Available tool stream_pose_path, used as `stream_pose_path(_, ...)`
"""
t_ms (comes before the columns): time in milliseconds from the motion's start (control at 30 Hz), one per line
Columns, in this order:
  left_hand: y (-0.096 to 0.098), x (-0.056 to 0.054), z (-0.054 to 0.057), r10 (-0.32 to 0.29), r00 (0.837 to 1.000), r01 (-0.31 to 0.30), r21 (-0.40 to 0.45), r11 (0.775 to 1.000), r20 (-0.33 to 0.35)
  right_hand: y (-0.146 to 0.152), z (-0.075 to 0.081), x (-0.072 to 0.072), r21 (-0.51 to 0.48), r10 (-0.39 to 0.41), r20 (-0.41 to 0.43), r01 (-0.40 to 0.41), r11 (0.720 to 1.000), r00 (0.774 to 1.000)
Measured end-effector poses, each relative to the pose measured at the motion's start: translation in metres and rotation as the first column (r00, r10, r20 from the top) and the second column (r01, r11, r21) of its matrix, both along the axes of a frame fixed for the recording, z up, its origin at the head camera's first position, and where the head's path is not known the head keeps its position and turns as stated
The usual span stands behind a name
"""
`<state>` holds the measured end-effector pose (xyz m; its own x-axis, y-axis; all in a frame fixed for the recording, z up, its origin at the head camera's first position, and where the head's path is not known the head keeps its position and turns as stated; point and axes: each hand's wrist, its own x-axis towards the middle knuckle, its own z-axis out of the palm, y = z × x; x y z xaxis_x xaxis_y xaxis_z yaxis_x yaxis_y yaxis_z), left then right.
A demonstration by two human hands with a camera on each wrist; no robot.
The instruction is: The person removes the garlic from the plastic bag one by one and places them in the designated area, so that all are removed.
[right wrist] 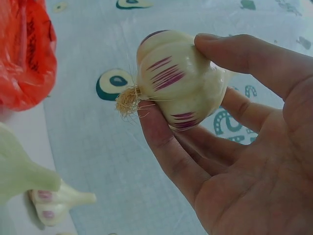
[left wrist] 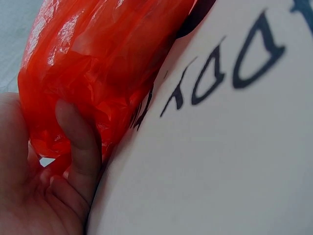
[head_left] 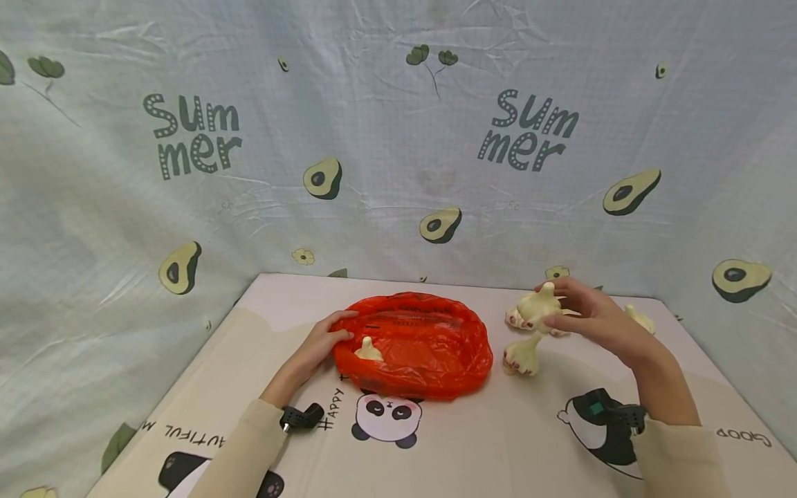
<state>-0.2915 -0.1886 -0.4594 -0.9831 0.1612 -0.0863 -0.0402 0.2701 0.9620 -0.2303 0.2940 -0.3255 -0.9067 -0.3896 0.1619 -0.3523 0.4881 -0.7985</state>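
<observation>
A red plastic bag [head_left: 423, 377] lies with its mouth spread wide and its rim rolled. My left hand [head_left: 320, 342] holds the bag's left rim between thumb and fingers; in the left wrist view the red film [left wrist: 98, 63] runs up from that hand [left wrist: 54, 181]. One garlic bulb [head_left: 369, 351] sits inside the bag at its left. My right hand [head_left: 591, 315], to the right of the bag, pinches another garlic bulb [right wrist: 178, 73] by its sides, raised off the table. Purple streaks and a tuft of roots show on this bulb.
More garlic bulbs lie on the right of the table: one bulb [head_left: 521, 356] close to the bag, others partly hidden behind the right hand, and a bulb [head_left: 640, 319] beyond the right wrist. A printed cloth [head_left: 373, 263] hangs behind the table [head_left: 467, 443].
</observation>
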Motion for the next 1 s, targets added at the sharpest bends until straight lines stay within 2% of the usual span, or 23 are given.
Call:
stream_pose_path(167,0.0,0.001,0.001,-0.001,1.0,0.001,0.006,1.0,-0.006,0.01,-0.002,-0.001,0.007,-0.024,0.005,0.024,1.0,1.0)
stream_pose_path(433,-0.001,0.001,0.0,-0.01,1.0,0.01,0.005,1.0,-0.008,0.031,-0.009,-0.004,0.012,-0.014,0.002,0.014,1.0,1.0)
stream_pose_path(1000,-0.001,-0.001,-0.001,-0.01,1.0,0.01,0.003,1.0,-0.012,0.062,-0.034,-0.014,0.029,-0.047,0.112,0.044,0.999,0.993)
